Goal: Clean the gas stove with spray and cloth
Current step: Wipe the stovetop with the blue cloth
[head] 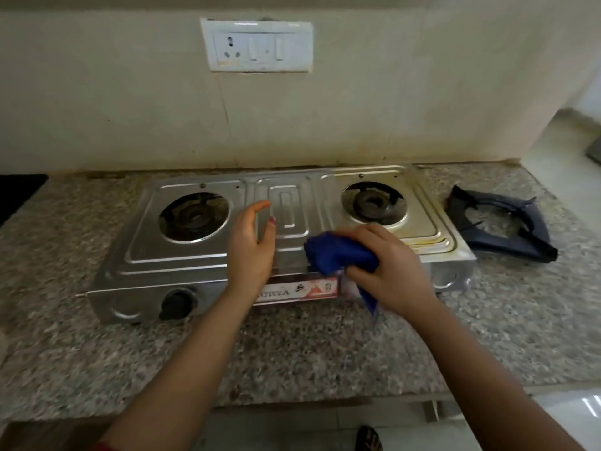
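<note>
A steel two-burner gas stove [195, 255] stands on a speckled granite counter [292, 346]. Both burners are bare, with no pan supports on them. My right hand [390, 268] is closed on a bunched blue cloth [338, 252] at the stove's front edge, right of centre; one corner of the cloth hangs down over the front panel. My left hand [252, 245] hovers over the middle of the stove top, fingers apart and holding nothing. No spray bottle is in view.
A dark blue pan support [507, 229] lies on the counter right of the stove. A black knob [175, 302] sits on the stove's front left. A white socket and switch plate [257, 45] is on the wall behind. A dark object [16, 193] shows at the far left.
</note>
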